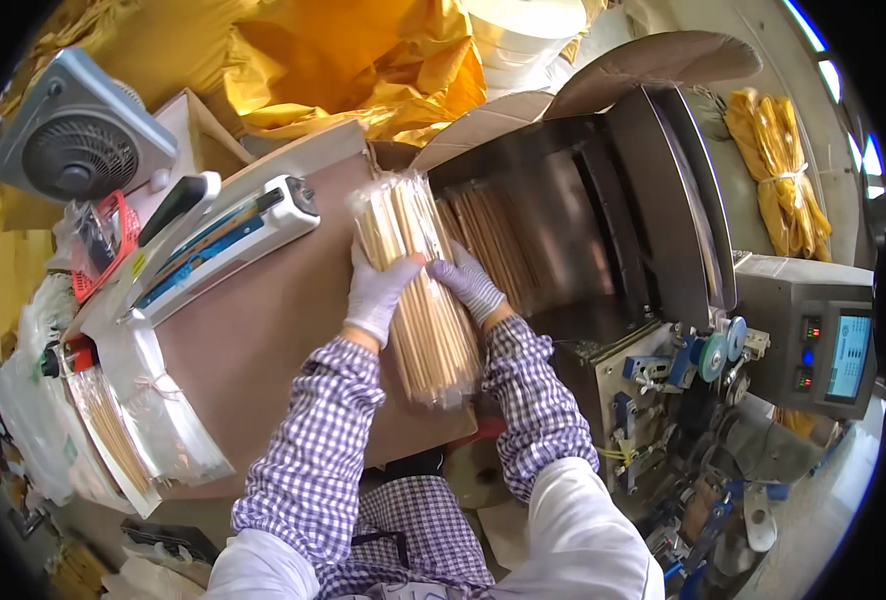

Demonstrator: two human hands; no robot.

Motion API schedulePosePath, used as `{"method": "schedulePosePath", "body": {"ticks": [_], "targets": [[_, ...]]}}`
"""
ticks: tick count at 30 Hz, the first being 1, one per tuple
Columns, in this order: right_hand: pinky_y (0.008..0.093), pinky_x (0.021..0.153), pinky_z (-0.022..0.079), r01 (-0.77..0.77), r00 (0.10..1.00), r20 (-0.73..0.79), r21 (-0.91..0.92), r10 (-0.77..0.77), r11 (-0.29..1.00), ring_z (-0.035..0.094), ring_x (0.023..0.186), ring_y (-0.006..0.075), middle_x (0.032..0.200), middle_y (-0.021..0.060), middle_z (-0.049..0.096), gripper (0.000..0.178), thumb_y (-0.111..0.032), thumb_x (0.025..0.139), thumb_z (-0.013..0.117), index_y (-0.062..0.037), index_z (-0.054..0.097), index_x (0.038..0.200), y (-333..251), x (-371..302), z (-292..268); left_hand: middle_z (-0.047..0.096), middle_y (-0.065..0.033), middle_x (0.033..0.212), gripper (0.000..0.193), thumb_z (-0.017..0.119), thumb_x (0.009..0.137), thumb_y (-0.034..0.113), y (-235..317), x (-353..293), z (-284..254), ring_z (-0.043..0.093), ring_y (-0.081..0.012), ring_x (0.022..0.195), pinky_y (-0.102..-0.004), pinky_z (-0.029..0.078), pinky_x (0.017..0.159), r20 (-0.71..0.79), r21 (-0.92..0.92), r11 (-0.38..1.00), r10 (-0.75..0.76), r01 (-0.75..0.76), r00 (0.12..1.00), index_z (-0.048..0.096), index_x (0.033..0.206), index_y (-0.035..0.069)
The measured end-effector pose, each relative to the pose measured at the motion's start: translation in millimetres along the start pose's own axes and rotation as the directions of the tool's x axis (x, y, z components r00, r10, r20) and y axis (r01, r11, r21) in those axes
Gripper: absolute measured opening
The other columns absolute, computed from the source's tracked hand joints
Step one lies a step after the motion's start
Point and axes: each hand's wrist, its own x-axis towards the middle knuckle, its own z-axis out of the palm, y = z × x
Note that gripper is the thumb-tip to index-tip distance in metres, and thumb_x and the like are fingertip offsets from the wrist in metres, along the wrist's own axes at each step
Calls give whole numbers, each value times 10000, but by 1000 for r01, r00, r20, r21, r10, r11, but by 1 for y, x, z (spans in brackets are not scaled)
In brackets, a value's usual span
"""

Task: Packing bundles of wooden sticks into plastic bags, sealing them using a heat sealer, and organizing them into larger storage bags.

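Between my two gloved hands is a clear plastic bag packed with thin wooden sticks (428,320), tilted over the right side of the brown work table (253,330). My left hand (378,292) grips its left side, with the thumb lying across the front. My right hand (470,283) closes on the opposite side, its thumb close to the other one. Just right of the bag, more wooden sticks (498,245) lie in a dark metal hopper (573,220). The fingers behind the bag are hidden.
A long bag sealer (228,245) lies at the table's left, near a grey fan (83,150) and a red basket (113,245). Stacked clear bags (168,400) hang over the left edge. Machine wheels (713,355) and a lit control box (813,335) stand right.
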Motion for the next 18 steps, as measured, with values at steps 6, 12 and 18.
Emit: {"method": "schedulePosePath", "body": {"ticks": [6,12,18], "targets": [[333,892,396,-62,998,-28,-302,57,951,511,1024,266,1106,174,528,950,-446,577,749,-5,286,1280,6,-55,146,552,-65,1026,605,708,690,263,-3,-72,-154,536,-132,891,-262,451,779,69,68,997,33,-37,997,434,1171,18],[383,957,322,22,926,-98,-950,-364,311,382,1145,315,1241,199,384,978,-508,581,704,29,278,1279,71,-86,249,409,-209,1227,567,533,825,329,-54,-121,-297,429,-296,1115,-359,335,942,108,907,184,769,-380,630,381,1221,-48],[380,953,326,-13,883,-96,-983,-460,181,354,1180,320,1308,201,325,886,-510,661,631,10,270,1281,103,-87,293,440,-209,1207,522,463,865,350,-67,-133,-326,432,-312,1112,-366,326,950,-165,730,515,771,-449,615,422,1200,-50]]}}
